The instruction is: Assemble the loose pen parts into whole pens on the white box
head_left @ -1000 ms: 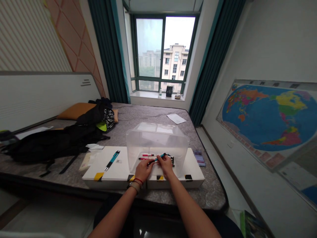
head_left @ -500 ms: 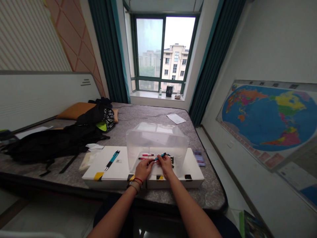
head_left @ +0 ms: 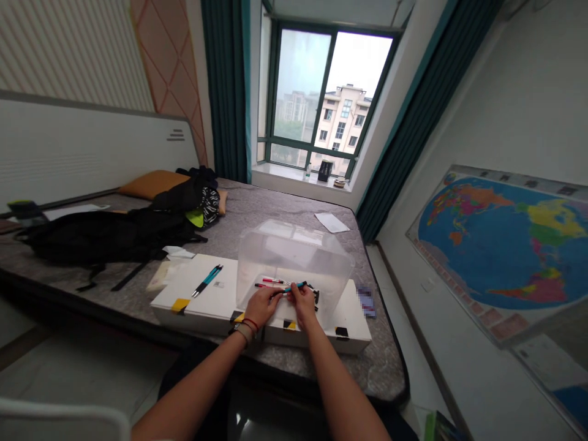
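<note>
1. Mattress [head_left: 376, 367]: grey, carries the setup; a black backpack [head_left: 110, 233] lies on it at the left, a white sheet of paper [head_left: 331, 223] on its far part
2. White carton [head_left: 221, 304]: lies flat near the mattress's near edge, used as a bench top; black-and-yellow tape patches [head_left: 180, 305] along its front
3. Clear plastic bin [head_left: 298, 254]: on the carton, apparently tipped on its side, mouth toward the near side
4. Left hand [head_left: 261, 306]: thumb and fingers pinching the black end of the held pen [head_left: 288, 290]; right hand [head_left: 304, 306]: pinching its teal part nearer the other end; hands close together, pen bridging them
5. Held pen: teal and black, at the bin's mouth, right end slightly higher; fingers cover much of it, so cannot tell whether it is whole; judged the piece in progress
6. 2 teal-and-black pens [head_left: 208, 280]: side by side on the carton, left of the bin, points toward the near side; both look whole, judged done
7. Red slender pieces [head_left: 272, 280]: beyond the left hand, pens or refills, cannot tell; judged not yet dealt with
8. Small black pieces [head_left: 316, 295]: just beside the right hand, too small to identify; possibly also left over
</note>
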Motion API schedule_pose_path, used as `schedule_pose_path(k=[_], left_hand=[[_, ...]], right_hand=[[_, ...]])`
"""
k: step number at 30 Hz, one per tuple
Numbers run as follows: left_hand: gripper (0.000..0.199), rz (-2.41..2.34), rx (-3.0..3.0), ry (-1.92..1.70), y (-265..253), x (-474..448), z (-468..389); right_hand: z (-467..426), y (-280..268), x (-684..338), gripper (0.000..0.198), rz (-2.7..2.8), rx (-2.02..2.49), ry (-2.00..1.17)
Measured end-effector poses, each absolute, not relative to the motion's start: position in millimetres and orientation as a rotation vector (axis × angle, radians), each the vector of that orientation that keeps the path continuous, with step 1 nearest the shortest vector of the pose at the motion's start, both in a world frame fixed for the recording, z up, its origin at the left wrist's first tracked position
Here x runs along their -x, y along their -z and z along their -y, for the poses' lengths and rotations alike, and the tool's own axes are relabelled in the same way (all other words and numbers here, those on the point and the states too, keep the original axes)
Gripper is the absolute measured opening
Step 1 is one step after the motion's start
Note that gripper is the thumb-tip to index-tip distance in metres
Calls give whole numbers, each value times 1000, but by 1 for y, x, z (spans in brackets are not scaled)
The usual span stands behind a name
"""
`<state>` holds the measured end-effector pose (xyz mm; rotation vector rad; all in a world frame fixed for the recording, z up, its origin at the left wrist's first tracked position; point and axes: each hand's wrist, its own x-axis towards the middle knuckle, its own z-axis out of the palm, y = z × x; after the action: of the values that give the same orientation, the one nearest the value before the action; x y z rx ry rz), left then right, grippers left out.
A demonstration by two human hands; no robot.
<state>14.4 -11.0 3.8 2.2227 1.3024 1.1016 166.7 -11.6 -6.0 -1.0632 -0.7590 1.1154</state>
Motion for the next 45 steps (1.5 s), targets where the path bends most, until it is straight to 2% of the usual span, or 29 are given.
schedule_pose_path(k=[4, 8, 19, 24, 32, 39, 45], left_hand=[[25, -1296, -2183, -1172, -2, -14, 10], [32, -1292, -2169, -1204, -3, -15, 11], [21, -1335, -2203, -1211, -5, -14, 13], [32, -1334, -2197, -1207, -7, -15, 15], [25, -1304, -2282, -1159, -3, -13, 14], [33, -1348, -2271, -1135, -7, -15, 15], [31, -1339, -2370, -1069, -6, -14, 14]], right_hand=[[10, 8, -167, 39, 779, 1104, -1102], [10, 9, -168, 39, 766, 1114, -1104], [10, 8, -166, 37, 768, 1145, -1121], [12, 6, -164, 37, 766, 1138, -1109], [9, 11, -165, 39, 754, 1103, -1140], [8, 14, -165, 40, 776, 1117, -1115], [8, 11, -165, 40, 753, 1097, -1127]])
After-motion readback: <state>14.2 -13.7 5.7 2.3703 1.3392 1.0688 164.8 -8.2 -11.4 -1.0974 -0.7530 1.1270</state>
